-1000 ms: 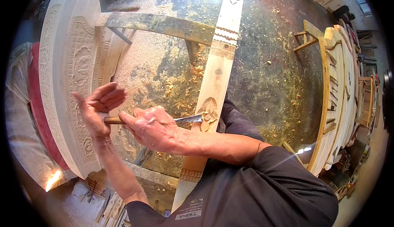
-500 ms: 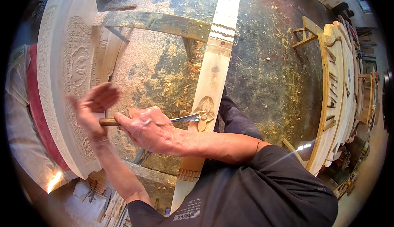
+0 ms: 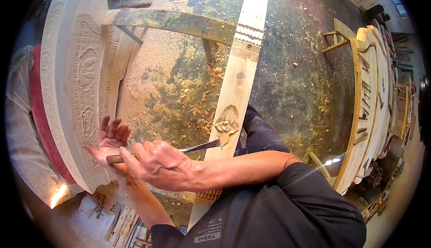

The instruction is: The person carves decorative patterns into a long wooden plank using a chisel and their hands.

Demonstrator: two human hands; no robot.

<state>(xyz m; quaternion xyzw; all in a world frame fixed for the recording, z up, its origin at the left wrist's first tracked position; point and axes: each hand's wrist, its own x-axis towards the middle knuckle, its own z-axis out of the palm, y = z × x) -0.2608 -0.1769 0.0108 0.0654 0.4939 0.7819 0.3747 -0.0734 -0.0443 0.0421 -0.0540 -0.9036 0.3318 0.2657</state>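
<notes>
Gripping 1 chisel [image 3: 204,146], right hand [image 3: 162,163], carved flower [image 3: 227,126] in recess [image 3: 222,115] of beam [image 3: 234,86]

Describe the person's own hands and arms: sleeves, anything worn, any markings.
The left hand and the right hand are ungloved. The forearms are bare too. Short, near-black sleeves end around the elbows, part of a matching dark shirt with a small pale printed patch on its front. No cables show.
</notes>
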